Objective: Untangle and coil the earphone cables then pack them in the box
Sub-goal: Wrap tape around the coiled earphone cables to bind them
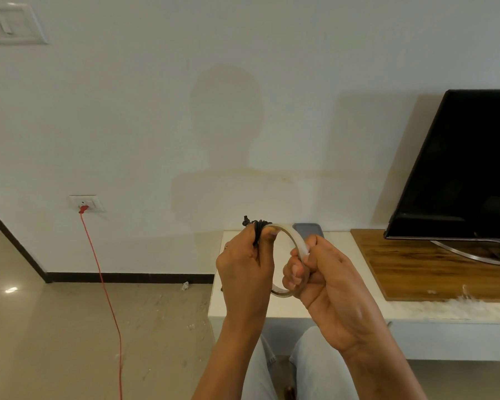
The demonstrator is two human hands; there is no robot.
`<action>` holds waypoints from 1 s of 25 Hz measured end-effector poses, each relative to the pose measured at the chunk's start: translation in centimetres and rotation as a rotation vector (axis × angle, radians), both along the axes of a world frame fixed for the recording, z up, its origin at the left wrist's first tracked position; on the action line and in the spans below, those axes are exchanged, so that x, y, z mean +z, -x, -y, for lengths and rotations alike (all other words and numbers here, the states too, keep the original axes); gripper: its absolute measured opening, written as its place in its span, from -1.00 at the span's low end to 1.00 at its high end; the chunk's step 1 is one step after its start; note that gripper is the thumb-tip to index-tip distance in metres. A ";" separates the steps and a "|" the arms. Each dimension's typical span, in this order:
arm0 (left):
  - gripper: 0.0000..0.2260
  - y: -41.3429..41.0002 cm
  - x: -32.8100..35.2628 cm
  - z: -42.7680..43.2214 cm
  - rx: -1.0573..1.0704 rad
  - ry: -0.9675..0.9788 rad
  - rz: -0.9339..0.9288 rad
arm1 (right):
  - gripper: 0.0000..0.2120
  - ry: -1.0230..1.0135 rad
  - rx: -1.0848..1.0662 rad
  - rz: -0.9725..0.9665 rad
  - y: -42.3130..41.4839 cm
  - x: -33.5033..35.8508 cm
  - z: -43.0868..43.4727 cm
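Observation:
My left hand (247, 272) grips a small bundle of coiled black earphone cable (259, 230), whose plug end sticks out above the fingers. Its thumb also presses on a thin roll of clear tape (296, 241). My right hand (322, 278) holds the other side of the tape ring, fingers curled round it. Both hands hover above the left end of a white low table (338, 239). A grey box or case (308, 227) lies on the table just behind the hands, mostly hidden by them.
A black television (468, 166) stands on a wooden panel (433, 267) at the right. A red cable (104, 284) hangs from a wall socket (85, 202) down to the tiled floor at the left. My knees in light trousers (309, 362) are below.

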State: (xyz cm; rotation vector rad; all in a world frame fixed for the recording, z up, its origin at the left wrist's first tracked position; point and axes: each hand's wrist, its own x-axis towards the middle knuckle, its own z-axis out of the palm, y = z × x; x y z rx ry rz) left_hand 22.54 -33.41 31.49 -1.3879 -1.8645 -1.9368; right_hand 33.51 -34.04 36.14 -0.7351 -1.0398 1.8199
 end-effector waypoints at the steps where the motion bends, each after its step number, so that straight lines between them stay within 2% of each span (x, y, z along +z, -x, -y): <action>1: -0.69 0.0 0.0 0.0 0.005 -0.001 0.001 | -0.73 0.001 -0.004 -0.008 0.1 0.0 0.0; 7: -0.75 -0.5 0.4 0.3 -0.007 0.026 0.065 | -0.73 -0.028 -0.015 -0.030 0.1 -0.1 0.2; 10: -0.72 -0.9 0.6 0.4 -0.017 0.042 0.151 | -0.73 -0.057 -0.048 -0.021 0.3 -0.1 0.6; 14: -0.70 -1.0 0.4 0.1 -0.115 0.135 0.348 | -0.62 -0.112 -0.108 0.067 0.9 -0.4 0.9; 17: -0.65 -0.9 0.6 0.4 -0.166 0.243 0.339 | -0.66 -0.092 -0.180 0.119 0.9 -0.6 0.4; 21: -0.74 -0.3 0.8 1.6 -0.101 0.229 0.425 | -0.78 -0.127 -0.281 0.238 0.4 -1.3 -0.8; 23: -0.70 -0.5 1.1 2.2 -0.185 0.250 0.487 | -0.81 -0.158 -0.297 0.278 0.3 -1.6 -1.0; 25: -0.64 -0.9 1.6 2.3 -0.378 0.334 0.600 | -0.81 -0.183 -0.251 0.283 0.5 -1.6 -1.0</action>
